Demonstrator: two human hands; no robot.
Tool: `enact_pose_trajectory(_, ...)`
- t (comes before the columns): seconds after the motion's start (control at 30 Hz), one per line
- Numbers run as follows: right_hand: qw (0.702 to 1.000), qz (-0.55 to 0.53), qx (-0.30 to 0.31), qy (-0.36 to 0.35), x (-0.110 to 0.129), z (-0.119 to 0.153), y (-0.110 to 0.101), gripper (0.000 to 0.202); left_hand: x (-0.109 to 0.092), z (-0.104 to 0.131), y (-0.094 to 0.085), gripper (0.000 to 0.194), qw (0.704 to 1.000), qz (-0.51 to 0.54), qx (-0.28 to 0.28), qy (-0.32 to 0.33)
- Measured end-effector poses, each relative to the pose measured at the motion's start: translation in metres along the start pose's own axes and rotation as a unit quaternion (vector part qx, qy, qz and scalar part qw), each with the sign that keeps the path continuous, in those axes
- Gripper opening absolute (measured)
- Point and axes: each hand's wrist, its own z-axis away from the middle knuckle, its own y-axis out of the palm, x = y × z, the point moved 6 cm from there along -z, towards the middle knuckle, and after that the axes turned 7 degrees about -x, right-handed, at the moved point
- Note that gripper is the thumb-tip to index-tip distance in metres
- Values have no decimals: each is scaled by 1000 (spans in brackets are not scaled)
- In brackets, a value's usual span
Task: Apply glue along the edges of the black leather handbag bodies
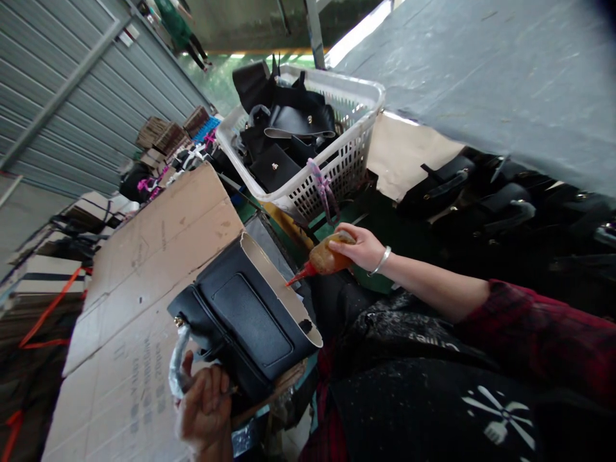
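A black handbag (253, 317) lies on its side on a sheet of cardboard, its pale-lined open edge turned toward me. Its handle (178, 366) is wrapped in clear plastic. My left hand (206, 401) is closed beside that handle, its curled fingers gripping the bag's near side; exactly what part they grip is partly hidden. In my right hand (359, 247) is a squeeze bottle (327, 258) of amber content, tilted down to the left. The red nozzle tip is at the pale lining along the bag's open edge.
Beneath the bag spreads the cardboard (139, 289). A white plastic basket (356, 141) piled with black bag parts stands ahead. To the right is a grey table (500, 77), with more black bags (510, 205) below it. Farther back, a person (178, 29) in green stands.
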Motion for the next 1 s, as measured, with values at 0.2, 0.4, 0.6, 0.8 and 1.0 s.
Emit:
enact_pose_trajectory(0.2,998,50,32,-7,-1,1,-2,34,-1,0,9,56,998,15,62,7)
enact_pose_trajectory(0.4,996,29,73,42,-10,17,-6,40,1,0,3,58,999,24,37,-5)
enact_pose_trajectory(0.6,994,29,82,59,-20,24,-15,41,2,2,4,52,1000,12,5,-18)
enact_pose_trajectory(0.8,999,30,-14,42,-23,13,-31,39,7,1,-2,39,994,53,-80,-52)
enact_pose_trajectory(1.0,998,-32,-7,57,-20,14,-9,40,3,-1,4,55,1000,8,-1,-9)
